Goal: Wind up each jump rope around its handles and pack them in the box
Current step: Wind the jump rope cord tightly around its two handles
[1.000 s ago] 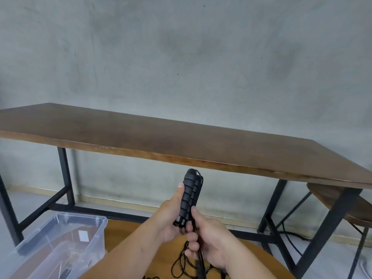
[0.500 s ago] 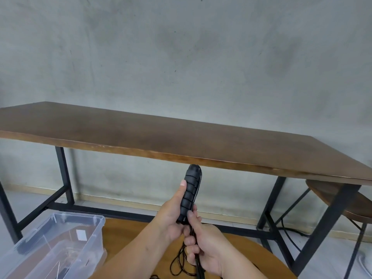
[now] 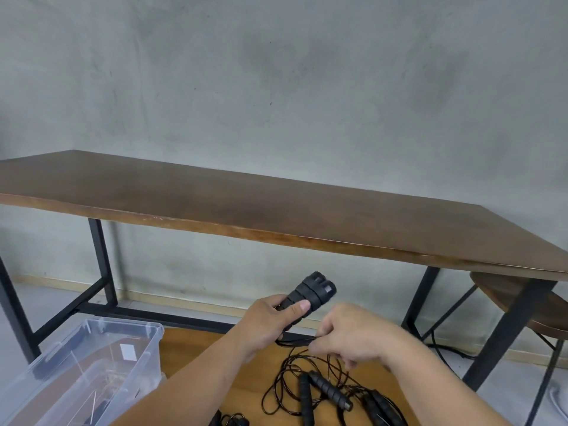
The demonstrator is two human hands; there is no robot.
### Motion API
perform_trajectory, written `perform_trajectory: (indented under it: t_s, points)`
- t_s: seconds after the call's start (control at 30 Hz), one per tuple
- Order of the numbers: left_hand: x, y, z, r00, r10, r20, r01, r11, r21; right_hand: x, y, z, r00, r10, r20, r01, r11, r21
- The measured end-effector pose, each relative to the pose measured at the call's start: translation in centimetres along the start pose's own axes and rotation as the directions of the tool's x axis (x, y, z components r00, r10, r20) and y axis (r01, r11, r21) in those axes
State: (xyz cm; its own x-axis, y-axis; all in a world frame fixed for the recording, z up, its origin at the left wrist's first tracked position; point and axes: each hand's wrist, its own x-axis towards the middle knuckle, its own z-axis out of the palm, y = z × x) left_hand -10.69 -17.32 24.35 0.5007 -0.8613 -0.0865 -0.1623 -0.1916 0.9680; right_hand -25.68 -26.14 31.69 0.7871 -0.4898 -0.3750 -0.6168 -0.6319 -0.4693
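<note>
My left hand (image 3: 270,324) grips a pair of black ribbed jump rope handles (image 3: 312,293) held side by side, their ends tilted up and to the right. My right hand (image 3: 353,335) pinches that rope's thin black cord (image 3: 295,342) just below the handles. More jump ropes (image 3: 325,392) with black handles and tangled cords lie on the round wooden table (image 3: 196,352) under my hands. A clear plastic box (image 3: 92,367) stands at the lower left; its contents are hard to make out.
A long dark wooden desk (image 3: 276,210) on black metal legs stands in front against a grey concrete wall. A round wooden stool (image 3: 522,302) sits at the right under the desk's end.
The handles have tipped from upright to slanting right. My right hand moved right, away from the handles, drawing the cord out. The view dropped, showing more ropes on the table.
</note>
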Motion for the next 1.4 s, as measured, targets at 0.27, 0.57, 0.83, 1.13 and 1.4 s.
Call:
perform_trajectory:
  t_s: [0.27,0.57,0.83,1.13,1.4]
  points:
    - [-1.2,0.0,0.2,0.987,0.115,0.114,-0.133,0.977,0.164,-1.5,-0.5,-6.9,0.984,-0.162,-0.080,0.149,0.978,-0.148]
    - [-3.2,2.4,1.0,0.979,0.031,0.203,-0.004,0.991,-0.134,0.0,-0.1,-9.0,0.952,-0.266,-0.149,0.277,0.959,0.057]
    - [-3.1,3.9,0.3,0.960,0.195,0.200,-0.241,0.940,0.241,0.7,-0.6,-9.5,0.946,-0.308,-0.102,0.306,0.951,-0.032]
    - [-4.3,5.5,0.8,0.966,0.169,0.194,-0.252,0.767,0.590,3.5,-0.4,-8.7,0.950,-0.306,0.056,0.301,0.950,0.081]
    - [-5.9,6.4,0.5,0.966,0.179,0.187,-0.247,0.848,0.468,5.1,3.0,-4.1,0.917,-0.355,0.182,0.172,0.763,0.623]
